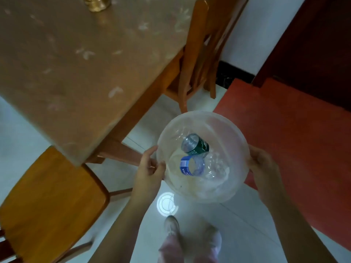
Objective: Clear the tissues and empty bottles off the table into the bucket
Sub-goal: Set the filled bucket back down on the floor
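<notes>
I hold a translucent white bucket above the floor, seen from straight over its mouth. My left hand grips its left rim and my right hand grips its right rim. Inside lie a clear bottle with a green label and a clear bottle with a blue label, along with pale crumpled material at the bottom that I cannot make out clearly. The table with its brown patterned cover sits to the upper left, beside the bucket.
A golden glass jar stands at the table's far edge. One wooden chair is at lower left and another wooden chair at the table's far side. A red mat covers the floor on the right. My feet stand below the bucket.
</notes>
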Tool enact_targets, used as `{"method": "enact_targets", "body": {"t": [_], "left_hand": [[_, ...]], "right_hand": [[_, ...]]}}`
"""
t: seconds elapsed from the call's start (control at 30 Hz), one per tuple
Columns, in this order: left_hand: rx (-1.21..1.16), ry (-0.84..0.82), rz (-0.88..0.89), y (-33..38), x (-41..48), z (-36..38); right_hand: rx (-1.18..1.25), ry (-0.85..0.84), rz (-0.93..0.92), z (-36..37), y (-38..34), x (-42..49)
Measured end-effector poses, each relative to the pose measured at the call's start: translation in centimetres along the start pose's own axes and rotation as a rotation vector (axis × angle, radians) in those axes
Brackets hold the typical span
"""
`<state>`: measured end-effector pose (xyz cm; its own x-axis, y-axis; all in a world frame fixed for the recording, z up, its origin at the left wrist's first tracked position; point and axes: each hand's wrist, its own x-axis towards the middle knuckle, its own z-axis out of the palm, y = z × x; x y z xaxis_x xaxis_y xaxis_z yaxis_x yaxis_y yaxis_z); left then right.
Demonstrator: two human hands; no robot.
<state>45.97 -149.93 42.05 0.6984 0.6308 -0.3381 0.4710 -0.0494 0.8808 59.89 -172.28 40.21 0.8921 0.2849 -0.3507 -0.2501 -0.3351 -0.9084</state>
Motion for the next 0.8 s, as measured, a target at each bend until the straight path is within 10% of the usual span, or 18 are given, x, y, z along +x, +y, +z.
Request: {"method": "enact_targets", "body": {"t": [0.8], "left_hand": [[0.194, -0.096, -0.208, -38.1, 16.0, 16.2]], "right_hand": [[0.069, 0.113, 0.376, 8.6, 38.0, 13.6]]}}
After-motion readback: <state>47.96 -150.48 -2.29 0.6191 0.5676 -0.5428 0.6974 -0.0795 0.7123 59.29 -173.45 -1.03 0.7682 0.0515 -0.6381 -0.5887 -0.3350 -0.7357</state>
